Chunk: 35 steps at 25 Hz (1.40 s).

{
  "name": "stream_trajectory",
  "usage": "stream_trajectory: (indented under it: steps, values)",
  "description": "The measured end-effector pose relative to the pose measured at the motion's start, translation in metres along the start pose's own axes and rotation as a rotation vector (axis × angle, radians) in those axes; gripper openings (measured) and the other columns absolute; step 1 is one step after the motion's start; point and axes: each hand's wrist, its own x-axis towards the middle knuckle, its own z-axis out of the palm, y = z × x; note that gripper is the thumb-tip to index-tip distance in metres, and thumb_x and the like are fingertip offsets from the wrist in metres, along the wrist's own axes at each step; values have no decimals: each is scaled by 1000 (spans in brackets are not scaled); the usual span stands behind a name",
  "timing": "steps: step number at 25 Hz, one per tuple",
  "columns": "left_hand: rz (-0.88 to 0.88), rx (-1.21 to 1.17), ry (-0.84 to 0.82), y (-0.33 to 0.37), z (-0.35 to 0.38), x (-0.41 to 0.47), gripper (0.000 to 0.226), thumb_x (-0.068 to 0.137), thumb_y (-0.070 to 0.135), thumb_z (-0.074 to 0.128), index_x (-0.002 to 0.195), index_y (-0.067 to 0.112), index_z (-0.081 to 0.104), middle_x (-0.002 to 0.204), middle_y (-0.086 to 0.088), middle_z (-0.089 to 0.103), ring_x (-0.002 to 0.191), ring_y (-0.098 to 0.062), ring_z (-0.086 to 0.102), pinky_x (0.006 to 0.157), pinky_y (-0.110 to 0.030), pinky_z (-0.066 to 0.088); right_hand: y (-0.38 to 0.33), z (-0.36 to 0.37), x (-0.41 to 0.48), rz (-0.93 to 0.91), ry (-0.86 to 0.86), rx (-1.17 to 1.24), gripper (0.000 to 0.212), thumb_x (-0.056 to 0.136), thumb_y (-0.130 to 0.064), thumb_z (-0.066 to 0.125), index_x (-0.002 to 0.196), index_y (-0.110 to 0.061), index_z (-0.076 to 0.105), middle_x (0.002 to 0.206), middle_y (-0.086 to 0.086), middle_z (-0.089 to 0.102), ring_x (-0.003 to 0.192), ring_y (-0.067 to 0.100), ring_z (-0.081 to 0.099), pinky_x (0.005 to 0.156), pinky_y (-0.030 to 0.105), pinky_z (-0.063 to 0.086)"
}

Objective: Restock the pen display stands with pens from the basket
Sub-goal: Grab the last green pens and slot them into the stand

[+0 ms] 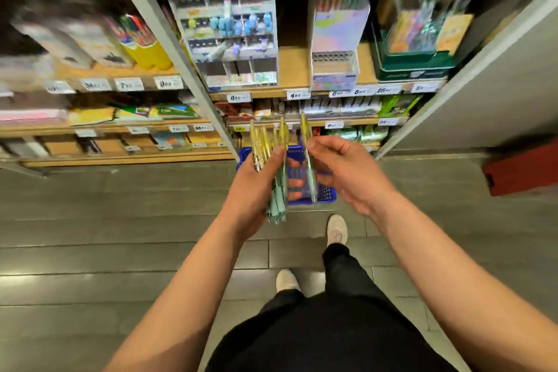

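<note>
1. The left hand (256,187) is held up in front of the shelves; its fingers (273,160) are curled round a bunch of pens (276,202), gripping it about the middle; the clear yellowish ends fan upward and the pale green ends point down past the palm.
2. The right hand (347,172) is just beside the left; its thumb and fingertips pinch a single pen (306,133) of the same kind, held nearly upright; a narrow gap parts it from the bunch.
3. The basket (327,194), blue plastic, sits on the floor (120,220) below both hands, at the foot of the shelves; orange-pink things show inside it, too blurred to name.
4. The display stands are on the shelf above the hands; a tiered clear stand (229,39) has many small compartments, some holding blue-capped pens; to its right, a tall stand with a shimmering front (339,30) carries green and yellow pens; further right is a green stand (413,60) with mixed colours, blurred.
5. White price tags (238,97) line the shelf edges.
6. Two pale shoes (336,229) and black trousers (341,269) show below the arms; a red box (522,172) lies at the right edge, near the floor.
</note>
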Motion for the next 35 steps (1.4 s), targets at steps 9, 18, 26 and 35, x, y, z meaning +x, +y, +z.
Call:
stream_trajectory:
  steps: [9,18,26,35]
  values:
    - [-28,5,-14,40,72,27,44,93,42,70,119,7,61,87,-11,69,66,-25,67,63,-36,58,-65,-50,5,-55,-45,125,17,95,-21,69,106,-8,72,104,16,75,92,32,74,75,39,61]
    - [48,-44,40,58,121,94,23,100,20,62,119,7,65,109,-17,76,92,-29,76,68,-31,60,-122,-111,70,3,-76,57,15,92,-19,70,103,-9,74,102,10,78,87,20,76,70,23,58]
    - [39,-38,79,89,134,162,26,86,28,76,106,11,75,101,-16,77,82,-24,74,71,-33,61,-148,-123,133,-34,-25,73,12,91,-13,71,102,-10,73,92,4,78,74,12,73,69,23,58]
    - [2,69,-33,86,97,274,40,90,28,75,123,8,65,101,-9,74,85,-20,71,73,-33,57,-128,-119,226,-91,122,80,6,91,-12,71,92,-14,77,86,1,76,80,11,71,72,20,56]
